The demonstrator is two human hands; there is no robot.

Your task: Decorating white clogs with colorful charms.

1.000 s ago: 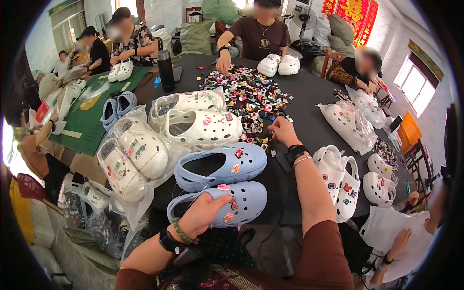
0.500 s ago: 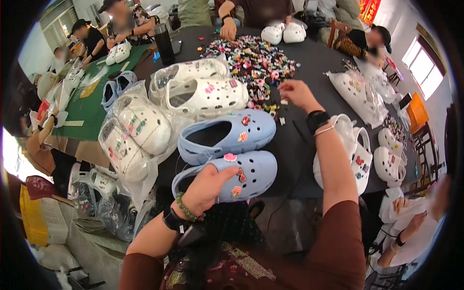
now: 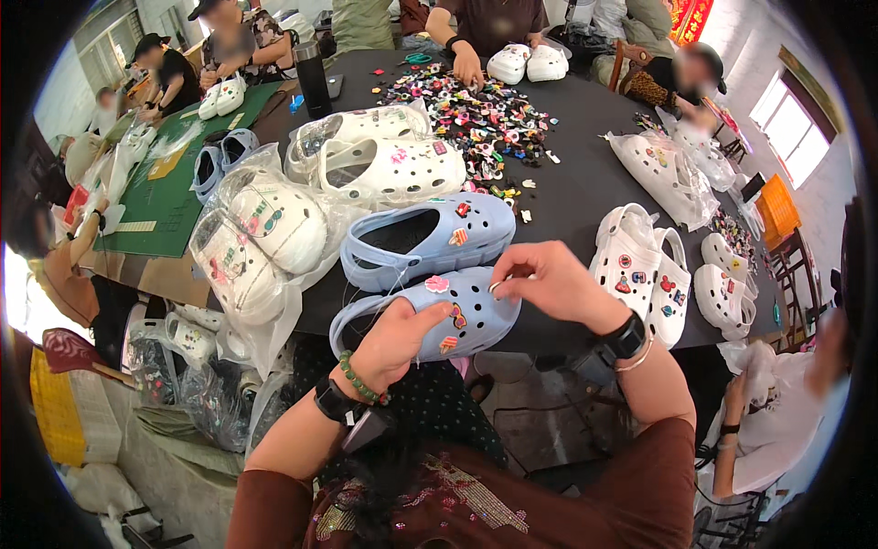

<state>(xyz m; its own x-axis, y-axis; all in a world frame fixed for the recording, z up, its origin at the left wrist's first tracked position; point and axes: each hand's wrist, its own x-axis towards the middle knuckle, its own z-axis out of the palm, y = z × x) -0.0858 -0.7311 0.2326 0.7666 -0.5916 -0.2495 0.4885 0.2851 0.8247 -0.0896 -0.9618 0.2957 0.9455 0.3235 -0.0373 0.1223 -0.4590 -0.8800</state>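
Observation:
My left hand (image 3: 391,346) is closed on the near light-blue clog (image 3: 480,320), thumb on its upper. That clog bears a pink flower charm, a sunglasses-shaped one and a striped one. Behind it lies the matching far blue clog (image 3: 485,220), with a red charm and a striped one pushed into its holes; a thin clear loop shows near the heel straps. My right hand (image 3: 560,285) pinches a small shoe charm (image 3: 497,289) at the toe of the near clog. Fingers hide most of that charm, so its shape cannot be told.
White clogs in clear bags (image 3: 265,229) stand to the left, more white clogs (image 3: 640,270) to the right. A heap of charms (image 3: 494,123) lies mid-table, near a dark bottle (image 3: 312,82). Several people work around; one person's hand (image 3: 468,66) reaches into the heap.
My right hand has come from beside the charm heap back to the toe of the near clog, bringing a small charm. My left hand keeps its hold on the clog.

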